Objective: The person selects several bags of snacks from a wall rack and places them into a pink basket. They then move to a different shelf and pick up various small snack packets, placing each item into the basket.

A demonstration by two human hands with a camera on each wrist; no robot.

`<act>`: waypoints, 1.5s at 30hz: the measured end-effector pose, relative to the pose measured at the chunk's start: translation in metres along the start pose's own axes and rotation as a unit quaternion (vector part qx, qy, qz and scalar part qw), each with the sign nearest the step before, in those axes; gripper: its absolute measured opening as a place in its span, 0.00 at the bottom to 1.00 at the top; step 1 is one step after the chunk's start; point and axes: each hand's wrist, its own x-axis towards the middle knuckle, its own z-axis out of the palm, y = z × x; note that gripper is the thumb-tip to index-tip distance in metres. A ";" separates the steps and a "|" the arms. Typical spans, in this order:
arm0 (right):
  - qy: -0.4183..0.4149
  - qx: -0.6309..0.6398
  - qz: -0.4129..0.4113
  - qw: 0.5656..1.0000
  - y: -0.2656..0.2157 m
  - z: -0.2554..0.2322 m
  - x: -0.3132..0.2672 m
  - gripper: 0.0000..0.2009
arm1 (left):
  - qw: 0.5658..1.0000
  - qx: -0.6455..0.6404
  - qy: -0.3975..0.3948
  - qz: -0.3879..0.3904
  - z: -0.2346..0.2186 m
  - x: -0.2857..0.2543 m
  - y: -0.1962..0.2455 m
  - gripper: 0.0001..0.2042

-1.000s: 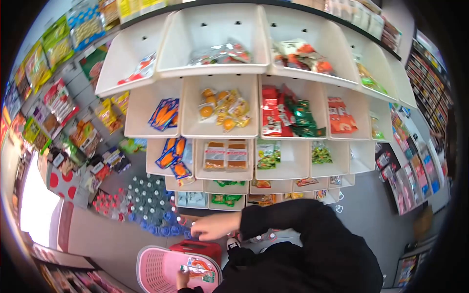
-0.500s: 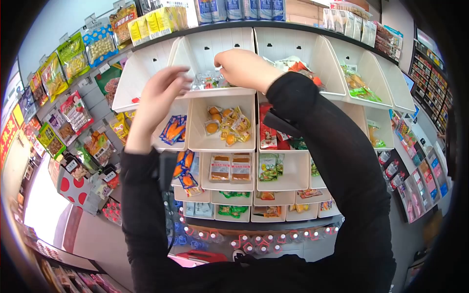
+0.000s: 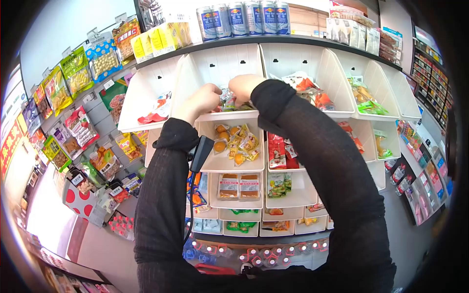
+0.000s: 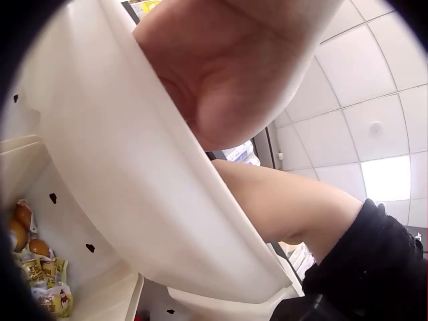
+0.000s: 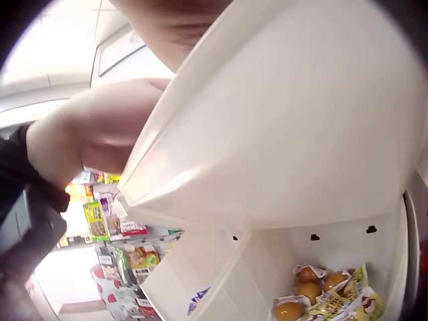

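Stepped rows of white bins [image 3: 300, 190] fill the middle; across their top runs a dark-edged shelf [image 3: 293, 40], carrying a line of blue-and-silver cans [image 3: 238, 20]; both hands, the right hand [image 3: 245, 88] and left hand [image 3: 204, 99], reach into one top-row bin [image 3: 222, 63], close together; their fingertips are mostly hidden, so whether either grips anything I cannot tell; the shiny packets [image 3: 227, 103] lie in that bin, between and just beside them; yellow-and-brown packets [image 3: 248, 143] sit one bin below.
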 end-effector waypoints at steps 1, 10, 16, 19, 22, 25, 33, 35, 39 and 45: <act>0.028 -0.003 -0.021 0.999 0.004 0.002 -0.003 0.13 | 0.999 -0.042 -0.003 -0.016 0.000 0.001 0.001 0.20; 0.411 0.081 -0.041 0.907 -0.029 -0.041 -0.038 0.08 | 0.797 -0.600 -0.070 -0.026 -0.015 -0.015 0.010 0.32; 0.406 0.107 -0.279 0.864 -0.106 -0.007 -0.129 0.08 | 0.808 -0.502 0.172 0.257 0.015 -0.149 0.010 0.19; 0.298 0.238 -0.333 0.862 -0.139 0.028 -0.166 0.16 | 0.805 -0.511 0.242 0.179 0.050 -0.201 -0.040 0.18; 0.391 0.341 -0.284 0.807 -0.177 0.090 -0.172 0.22 | 0.788 -0.531 0.300 0.087 0.110 -0.273 -0.083 0.19; 0.246 0.573 -0.143 0.769 -0.230 0.163 -0.182 0.22 | 0.746 -0.573 0.334 -0.057 0.184 -0.352 -0.131 0.18; -0.465 0.660 -0.119 0.577 -0.410 0.403 -0.284 0.10 | 0.488 -0.682 0.385 -0.385 0.360 -0.543 -0.207 0.16; -0.549 0.640 -0.084 0.530 -0.416 0.398 -0.291 0.10 | 0.469 -0.676 0.388 -0.415 0.392 -0.581 -0.227 0.16; -0.449 0.577 -0.273 0.625 -0.427 0.420 -0.300 0.13 | 0.451 -0.620 0.452 -0.456 0.417 -0.617 -0.255 0.13; -0.444 0.557 -0.351 0.608 -0.355 0.417 -0.281 0.14 | 0.800 -0.359 0.131 -0.463 0.463 -0.667 -0.347 0.10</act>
